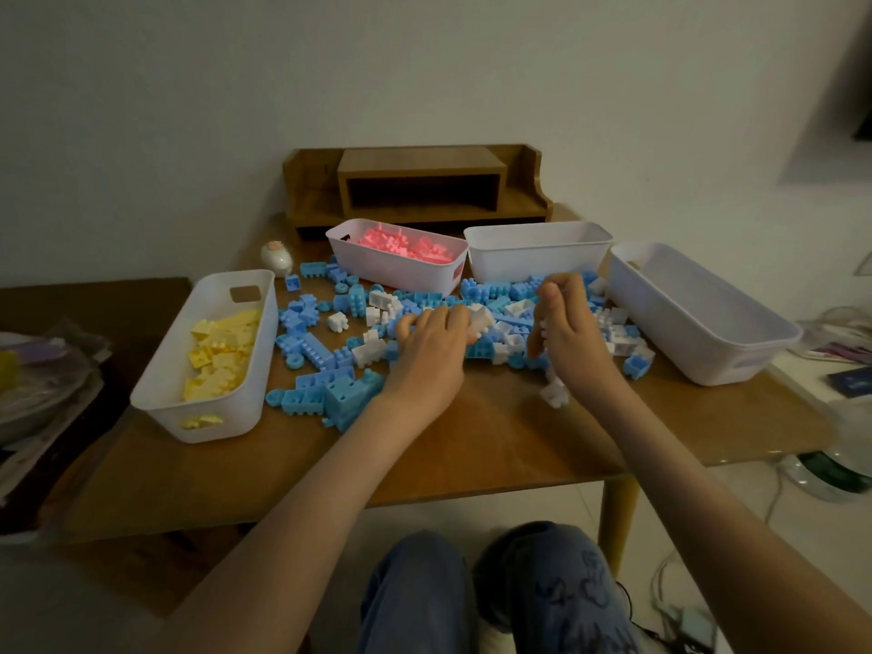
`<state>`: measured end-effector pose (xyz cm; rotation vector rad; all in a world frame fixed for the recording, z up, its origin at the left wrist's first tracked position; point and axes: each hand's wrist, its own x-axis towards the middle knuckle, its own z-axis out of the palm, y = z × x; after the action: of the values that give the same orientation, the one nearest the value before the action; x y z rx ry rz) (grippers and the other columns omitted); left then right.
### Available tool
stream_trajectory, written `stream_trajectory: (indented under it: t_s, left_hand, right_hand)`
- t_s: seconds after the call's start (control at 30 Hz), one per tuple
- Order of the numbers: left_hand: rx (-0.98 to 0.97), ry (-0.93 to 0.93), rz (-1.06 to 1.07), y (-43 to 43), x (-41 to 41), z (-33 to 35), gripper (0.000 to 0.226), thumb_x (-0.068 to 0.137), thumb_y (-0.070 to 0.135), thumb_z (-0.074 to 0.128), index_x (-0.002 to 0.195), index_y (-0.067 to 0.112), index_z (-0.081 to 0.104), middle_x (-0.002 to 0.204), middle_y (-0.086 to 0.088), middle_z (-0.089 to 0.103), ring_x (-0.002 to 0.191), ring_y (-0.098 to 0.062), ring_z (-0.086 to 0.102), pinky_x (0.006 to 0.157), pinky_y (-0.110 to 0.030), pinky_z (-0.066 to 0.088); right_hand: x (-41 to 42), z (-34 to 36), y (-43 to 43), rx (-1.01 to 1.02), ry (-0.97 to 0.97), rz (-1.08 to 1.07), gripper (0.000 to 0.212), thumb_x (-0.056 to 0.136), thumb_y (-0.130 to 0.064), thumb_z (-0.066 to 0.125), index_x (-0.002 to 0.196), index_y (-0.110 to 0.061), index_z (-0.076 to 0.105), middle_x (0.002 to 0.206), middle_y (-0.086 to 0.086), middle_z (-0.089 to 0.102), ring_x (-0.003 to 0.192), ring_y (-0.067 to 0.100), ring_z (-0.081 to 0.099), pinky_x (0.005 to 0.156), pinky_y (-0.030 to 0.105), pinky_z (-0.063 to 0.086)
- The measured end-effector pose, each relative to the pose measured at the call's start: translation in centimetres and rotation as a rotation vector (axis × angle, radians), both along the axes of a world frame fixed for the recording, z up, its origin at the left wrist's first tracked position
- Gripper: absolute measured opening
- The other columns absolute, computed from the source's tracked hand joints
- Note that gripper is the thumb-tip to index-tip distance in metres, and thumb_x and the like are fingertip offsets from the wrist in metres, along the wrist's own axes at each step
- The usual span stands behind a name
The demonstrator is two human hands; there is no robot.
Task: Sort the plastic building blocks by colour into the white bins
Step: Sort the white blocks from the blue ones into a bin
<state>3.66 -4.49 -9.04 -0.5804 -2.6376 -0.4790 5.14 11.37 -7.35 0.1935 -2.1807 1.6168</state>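
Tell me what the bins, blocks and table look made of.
Bins: probably smooth white plastic, with moulded handle cut-outs. Blocks: matte pastel plastic, studded. Table: wood or wood veneer, with visible grain and a slight sheen.

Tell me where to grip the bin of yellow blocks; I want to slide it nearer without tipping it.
Grip the bin of yellow blocks by the cut-out slots in its short end walls, the far slot and the near slot, coming in from each end. Its long walls look smooth, with no hold.
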Motion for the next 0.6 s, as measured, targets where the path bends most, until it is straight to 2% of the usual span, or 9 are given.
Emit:
stream_trajectory:
  t_s: [0.07, 0.13, 0.23, 0.3, 0.37, 0.4, 0.47, 0.53, 0.6]
  left_hand:
    - [0.077, -0.043, 0.011, 0.6, -0.1, 0.5, 0.019, 0.095, 0.004, 0.043, 0.100, 0.022, 0.038, 0.100, 0.006, 0.043, 0.108, -0.016, 0.044, 0.090, -0.027, 0.021]
    - [0.158, -0.113, 0.029, 1.1, -0.3, 1.1, 0.016, 0.097, 0.005, 0.043, 0.104, 0.019, 0.040, 0.102, 0.006, 0.043, 0.106, -0.013, 0.040, 0.092, -0.029, 0.025]
    - [0.297, -0.230, 0.023, 1.7, -0.7, 1.5, 0.008, 0.100, 0.011, 0.040, 0.104, 0.018, 0.040, 0.100, 0.008, 0.043, 0.097, -0.010, 0.034, 0.091, -0.034, 0.036]
    - [0.494, -0.314, -0.010, 1.9, -0.8, 1.9, 0.003, 0.101, 0.020, 0.037, 0.099, 0.019, 0.038, 0.092, 0.007, 0.048, 0.091, -0.011, 0.045, 0.077, -0.031, 0.045]
    - [0.711, -0.423, -0.019, 2.2, -1.0, 2.4, 0.009, 0.102, 0.026, 0.035, 0.102, 0.018, 0.040, 0.084, 0.006, 0.047, 0.077, -0.008, 0.048, 0.061, -0.022, 0.040]
    - [0.829, -0.489, -0.021, 2.5, -1.1, 2.6, 0.012, 0.102, 0.027, 0.035, 0.105, 0.017, 0.042, 0.085, 0.006, 0.047, 0.077, -0.007, 0.049, 0.060, -0.021, 0.039]
    - [1.033, -0.612, -0.034, 2.8, -1.7, 2.8, 0.017, 0.102, 0.028, 0.038, 0.109, 0.016, 0.047, 0.098, 0.000, 0.054, 0.091, -0.014, 0.054, 0.072, -0.026, 0.046]
    - [1.123, -0.677, -0.038, 2.9, -2.4, 2.8, 0.018, 0.101, 0.028, 0.041, 0.110, 0.016, 0.051, 0.108, -0.006, 0.057, 0.102, -0.023, 0.057, 0.087, -0.039, 0.049]
    - [1.232, -0.711, -0.025, 3.0, -3.0, 2.9, 0.014, 0.100, 0.025, 0.045, 0.108, 0.017, 0.053, 0.102, -0.008, 0.059, 0.095, -0.023, 0.059, 0.085, -0.040, 0.050]
  right_hand:
    - [-0.3, 0.3, -0.4, -0.140, -0.053, -0.047, 0.025, 0.101, -0.037, 0.029, 0.101, -0.015, 0.040, 0.072, 0.002, 0.041, 0.051, 0.013, 0.044, 0.047, 0.031, 0.045]
    - [-0.7, 0.4, -0.8, -0.269, -0.096, -0.078, 0.022, 0.100, -0.040, 0.030, 0.099, -0.020, 0.041, 0.072, 0.003, 0.042, 0.049, 0.014, 0.043, 0.044, 0.029, 0.041]
    - [-1.1, 0.4, -1.3, -0.328, -0.206, -0.057, 0.020, 0.099, -0.038, 0.039, 0.109, -0.020, 0.040, 0.076, 0.003, 0.048, 0.046, 0.010, 0.044, 0.043, 0.026, 0.040]
    - [-1.3, 0.6, -1.4, -0.374, -0.333, 0.008, 0.028, 0.096, -0.039, 0.044, 0.117, -0.021, 0.040, 0.091, 0.005, 0.054, 0.047, 0.010, 0.045, 0.042, 0.025, 0.039]
    - [-1.5, 0.8, -1.6, -0.434, -0.450, 0.119, 0.037, 0.095, -0.043, 0.047, 0.121, -0.018, 0.042, 0.098, 0.007, 0.057, 0.046, 0.012, 0.044, 0.041, 0.025, 0.035]
    - [-1.6, 0.9, -1.8, -0.462, -0.496, 0.179, 0.040, 0.094, -0.045, 0.047, 0.121, -0.015, 0.045, 0.097, 0.007, 0.057, 0.046, 0.013, 0.043, 0.041, 0.024, 0.033]
    - [-1.9, 1.2, -2.1, -0.466, -0.539, 0.262, 0.043, 0.092, -0.047, 0.048, 0.117, -0.012, 0.050, 0.091, 0.007, 0.054, 0.045, 0.013, 0.043, 0.040, 0.023, 0.032]
    - [-2.2, 1.4, -2.2, -0.397, -0.532, 0.285, 0.034, 0.093, -0.043, 0.049, 0.112, -0.014, 0.053, 0.086, 0.007, 0.053, 0.045, 0.013, 0.044, 0.038, 0.023, 0.033]
    - [-2.4, 1.5, -2.1, -0.304, -0.522, 0.281, 0.026, 0.095, -0.033, 0.050, 0.114, -0.016, 0.054, 0.086, 0.010, 0.054, 0.047, 0.014, 0.045, 0.038, 0.022, 0.035]
